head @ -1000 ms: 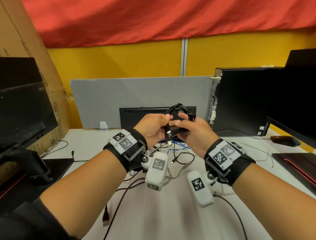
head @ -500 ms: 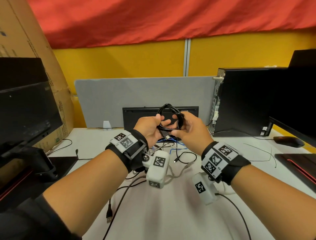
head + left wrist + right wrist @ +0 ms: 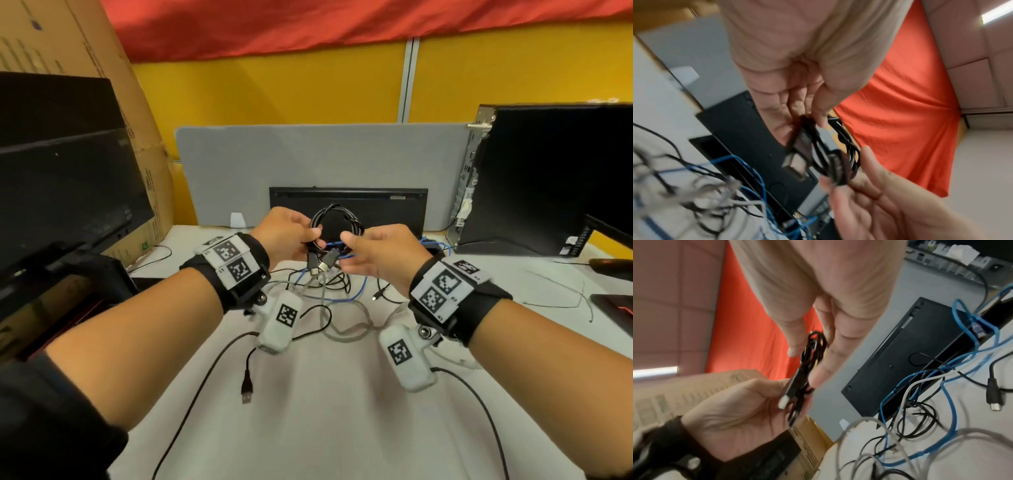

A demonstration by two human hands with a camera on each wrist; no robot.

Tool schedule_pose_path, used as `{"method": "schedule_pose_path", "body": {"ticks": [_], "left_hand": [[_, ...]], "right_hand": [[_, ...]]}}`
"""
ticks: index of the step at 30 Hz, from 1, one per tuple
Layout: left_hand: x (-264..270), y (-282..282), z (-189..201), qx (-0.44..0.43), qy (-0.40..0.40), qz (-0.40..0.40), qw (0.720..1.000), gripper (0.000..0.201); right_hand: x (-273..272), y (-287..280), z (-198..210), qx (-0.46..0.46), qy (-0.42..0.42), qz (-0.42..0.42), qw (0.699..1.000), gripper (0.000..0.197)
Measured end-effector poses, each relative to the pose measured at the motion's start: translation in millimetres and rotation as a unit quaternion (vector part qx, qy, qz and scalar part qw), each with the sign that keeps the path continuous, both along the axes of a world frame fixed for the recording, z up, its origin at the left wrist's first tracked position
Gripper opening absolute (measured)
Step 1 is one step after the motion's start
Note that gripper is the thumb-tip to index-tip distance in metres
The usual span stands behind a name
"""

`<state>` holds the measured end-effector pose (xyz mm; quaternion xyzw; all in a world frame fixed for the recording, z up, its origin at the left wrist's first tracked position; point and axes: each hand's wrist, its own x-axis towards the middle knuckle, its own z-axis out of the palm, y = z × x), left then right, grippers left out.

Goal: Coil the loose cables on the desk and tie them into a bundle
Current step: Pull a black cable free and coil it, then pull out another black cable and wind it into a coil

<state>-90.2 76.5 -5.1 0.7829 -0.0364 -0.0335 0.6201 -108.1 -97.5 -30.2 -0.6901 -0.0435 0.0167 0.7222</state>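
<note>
Above the white desk [image 3: 329, 428], between both raised hands: a black cable coil [image 3: 337, 219], wound into a small upright loop with its two plug ends [image 3: 320, 263] dangling below. Left hand [image 3: 286, 236] pinching the coil's left side, thumb against curled fingers — strands clearly clamped in the left wrist view [image 3: 818, 142]. Right hand [image 3: 380, 253] at the coil's right edge, thumb up and fingers loosely bent; from the right wrist view, thumb and a fingertip [image 3: 816, 378] on either side of the strands, though a firm grip hard to confirm through the blur. Below on the desk, a tangle of loose cables: a blue cable [image 3: 346, 298], a grey cable [image 3: 349, 334] and thin black ones, crossing one another in front of a black keyboard [image 3: 387, 209] propped on edge against a grey divider panel [image 3: 322, 161]. Nearer the body, a black USB plug [image 3: 246, 390] lying flat on the desk — well apart from the coil. Black computer tower [image 3: 548, 178] standing at right, dark monitor [image 3: 65, 185] at left.
</note>
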Motion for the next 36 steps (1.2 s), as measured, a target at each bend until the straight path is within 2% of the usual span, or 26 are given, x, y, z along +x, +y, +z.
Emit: {"method": "schedule_pose_path", "body": {"ticks": [2,4,5,7,8,9,10,12,16,17,20,23,26,29,31,33,35,36], "left_hand": [[1,15,-3,0.021,0.010,0.033,0.999,0.014],[3,33,-8,0.048,0.026,0.061,0.997,0.009],[5,43,-11,0.075,0.031,0.064,0.995,0.007],[7,62,-17,0.129,0.040,0.065,0.989,0.004],[9,71,-21,0.160,0.044,0.067,0.984,0.005],[11,78,-24,0.195,0.050,0.069,0.977,0.010],[12,84,-27,0.225,0.058,0.072,0.970,0.014],[12,93,-33,0.258,0.075,0.077,0.960,0.017],[11,107,-42,0.344,0.123,0.047,0.930,0.024],[10,110,-46,0.370,0.136,0.032,0.919,0.026],[10,119,-60,0.412,0.145,0.021,0.899,0.017],[9,128,-73,0.440,0.155,0.038,0.884,0.009],[12,136,-85,0.440,0.175,0.031,0.880,0.013],[13,137,-90,0.454,0.178,0.026,0.873,0.012],[14,135,-91,0.462,0.175,0.022,0.869,0.012],[14,129,-90,0.472,0.186,0.010,0.862,0.014],[14,122,-85,0.518,0.184,-0.009,0.835,0.029],[15,118,-81,0.524,0.159,0.007,0.837,0.039]], "right_hand": [[2,8,-5,-0.085,0.041,0.030,0.995,0.031],[3,17,-15,-0.214,0.040,0.085,0.972,0.024],[4,21,-22,-0.299,0.016,0.123,0.946,0.018],[1,31,-32,-0.483,-0.055,0.189,0.853,0.017],[1,38,-37,-0.557,-0.084,0.202,0.802,0.023],[2,44,-40,-0.602,-0.106,0.196,0.766,0.032],[4,50,-41,-0.622,-0.118,0.183,0.752,0.040],[8,58,-42,-0.635,-0.122,0.164,0.745,0.046],[14,67,-42,-0.702,-0.098,0.175,0.683,0.036],[15,67,-43,-0.707,-0.092,0.182,0.677,0.037],[18,63,-51,-0.691,-0.093,0.195,0.689,0.029],[23,55,-56,-0.662,-0.099,0.191,0.718,0.014],[27,46,-48,-0.608,-0.093,0.164,0.771,0.010],[32,40,-32,-0.506,-0.044,0.133,0.851,0.015],[34,36,-20,-0.446,-0.021,0.100,0.889,0.015],[34,32,-9,-0.401,-0.023,0.080,0.912,0.019],[36,27,0,-0.363,-0.041,0.074,0.928,0.020],[37,23,4,-0.346,-0.053,0.071,0.934,0.019]]}}
